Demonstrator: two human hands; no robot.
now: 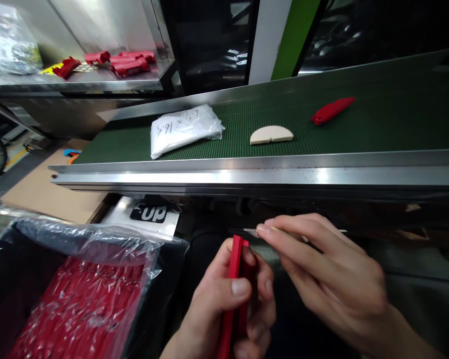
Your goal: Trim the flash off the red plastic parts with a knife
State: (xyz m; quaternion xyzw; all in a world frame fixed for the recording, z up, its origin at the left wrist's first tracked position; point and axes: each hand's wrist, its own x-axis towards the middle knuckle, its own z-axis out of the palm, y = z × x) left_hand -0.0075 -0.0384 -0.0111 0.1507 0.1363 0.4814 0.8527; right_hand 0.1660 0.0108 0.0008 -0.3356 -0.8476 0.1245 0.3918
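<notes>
My left hand [228, 304] is closed around a long red plastic part [235, 264], held upright with its narrow edge turned up and the thumb pressed on its side. To the right, my right hand [322, 269] pinches a slim knife [251, 232] between thumb and fingers. The pale, pointed blade sticks out leftward toward the top of the red part, with a small gap between them. Fingers cover most of the knife's handle.
Beyond my hands runs a green conveyor belt [235, 109] with a metal rail. On it lie a white plastic packet [187, 129], a cream half-round block [271, 134] and another red part [333, 110]. A plastic-lined bin [172, 249] of red parts stands left; more red parts [129, 64] lie on a metal shelf.
</notes>
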